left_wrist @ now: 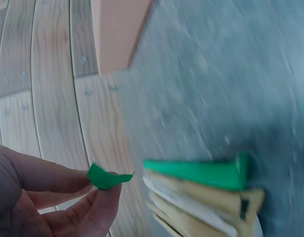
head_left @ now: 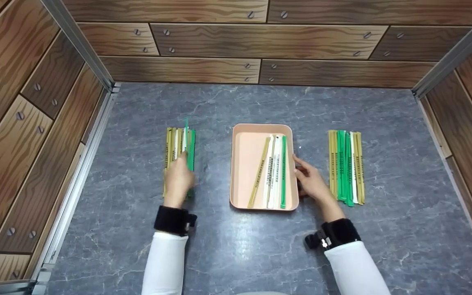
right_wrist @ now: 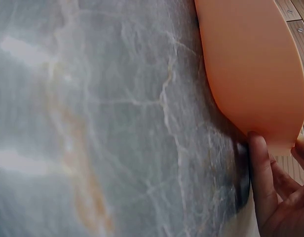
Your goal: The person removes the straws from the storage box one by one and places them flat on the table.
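My left hand (head_left: 178, 174) pinches a slim green stick packet (left_wrist: 106, 178) between thumb and fingers, over the left row of packets. That row (head_left: 170, 141) has tan, white and green packets side by side; the hand covers part of it in the head view. In the middle stands a shallow pink tray (head_left: 242, 164), with several packets (head_left: 277, 172) lying in its right half: tan, white and one green. My right hand (head_left: 312, 180) holds the tray's right side, one finger low on the wall and the thumb up near the rim in the right wrist view.
To the right lies another row of tan, green and white packets (head_left: 346, 168), beside my right forearm. Wood-patterned walls (head_left: 219, 41) enclose the grey marbled surface (head_left: 215, 246) at the back and both sides, with metal rails (head_left: 80, 176) along the edges.
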The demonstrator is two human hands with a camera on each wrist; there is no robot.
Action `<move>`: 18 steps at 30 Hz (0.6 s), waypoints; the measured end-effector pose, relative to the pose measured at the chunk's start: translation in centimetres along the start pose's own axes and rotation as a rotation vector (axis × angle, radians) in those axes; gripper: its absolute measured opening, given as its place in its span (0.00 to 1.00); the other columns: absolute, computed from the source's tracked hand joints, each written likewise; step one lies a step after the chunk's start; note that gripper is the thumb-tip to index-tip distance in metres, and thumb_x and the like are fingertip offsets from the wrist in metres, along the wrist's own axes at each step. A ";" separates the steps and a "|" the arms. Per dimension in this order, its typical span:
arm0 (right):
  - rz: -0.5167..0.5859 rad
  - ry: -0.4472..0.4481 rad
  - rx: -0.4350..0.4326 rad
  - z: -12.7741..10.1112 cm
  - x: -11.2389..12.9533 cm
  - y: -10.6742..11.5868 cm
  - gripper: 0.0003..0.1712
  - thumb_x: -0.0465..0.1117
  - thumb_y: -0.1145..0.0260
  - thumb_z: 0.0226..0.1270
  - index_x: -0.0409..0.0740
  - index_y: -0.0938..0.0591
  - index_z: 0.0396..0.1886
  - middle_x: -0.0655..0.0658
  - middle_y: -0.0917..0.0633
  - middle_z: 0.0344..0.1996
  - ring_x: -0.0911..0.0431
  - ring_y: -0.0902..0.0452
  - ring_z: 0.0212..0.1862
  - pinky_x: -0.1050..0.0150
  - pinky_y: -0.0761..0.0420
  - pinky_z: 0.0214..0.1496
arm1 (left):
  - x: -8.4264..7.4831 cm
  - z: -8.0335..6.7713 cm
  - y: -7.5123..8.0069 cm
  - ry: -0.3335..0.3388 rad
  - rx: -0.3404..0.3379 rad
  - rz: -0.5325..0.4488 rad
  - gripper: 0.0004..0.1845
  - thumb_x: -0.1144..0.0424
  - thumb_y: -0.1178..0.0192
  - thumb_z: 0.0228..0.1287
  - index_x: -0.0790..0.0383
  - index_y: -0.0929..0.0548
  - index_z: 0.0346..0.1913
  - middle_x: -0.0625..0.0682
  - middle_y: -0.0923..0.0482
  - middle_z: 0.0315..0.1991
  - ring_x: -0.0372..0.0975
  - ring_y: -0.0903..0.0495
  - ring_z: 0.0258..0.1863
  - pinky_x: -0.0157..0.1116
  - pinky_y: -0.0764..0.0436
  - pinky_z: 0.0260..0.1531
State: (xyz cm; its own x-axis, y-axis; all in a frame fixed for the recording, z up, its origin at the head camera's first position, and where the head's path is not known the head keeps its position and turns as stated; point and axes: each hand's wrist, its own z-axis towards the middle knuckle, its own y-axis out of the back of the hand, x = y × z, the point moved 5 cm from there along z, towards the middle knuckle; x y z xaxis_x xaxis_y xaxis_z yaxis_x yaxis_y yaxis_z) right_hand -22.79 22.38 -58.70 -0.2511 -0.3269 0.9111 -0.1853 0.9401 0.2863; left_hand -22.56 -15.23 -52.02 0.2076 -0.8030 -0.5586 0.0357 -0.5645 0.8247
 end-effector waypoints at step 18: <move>-0.003 -0.003 0.001 0.0 -0.1 0.0 0.31 0.36 0.49 0.78 0.53 0.40 0.77 0.27 0.27 0.60 0.40 0.22 0.47 0.51 0.16 0.25 | 7.2 2.0 0.9 0.232 0.040 0.011 0.23 0.72 0.54 0.69 0.63 0.28 0.66 0.69 0.22 0.53 0.62 0.22 0.50 0.59 0.22 0.44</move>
State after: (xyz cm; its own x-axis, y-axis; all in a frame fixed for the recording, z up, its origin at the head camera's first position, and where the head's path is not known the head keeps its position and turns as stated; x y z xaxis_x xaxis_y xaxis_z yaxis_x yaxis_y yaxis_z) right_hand -22.76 22.46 -58.80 -0.2538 -0.3297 0.9093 -0.1872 0.9391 0.2882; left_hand -23.04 -21.90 -55.49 0.4274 -0.7464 -0.5102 -0.0056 -0.5665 0.8241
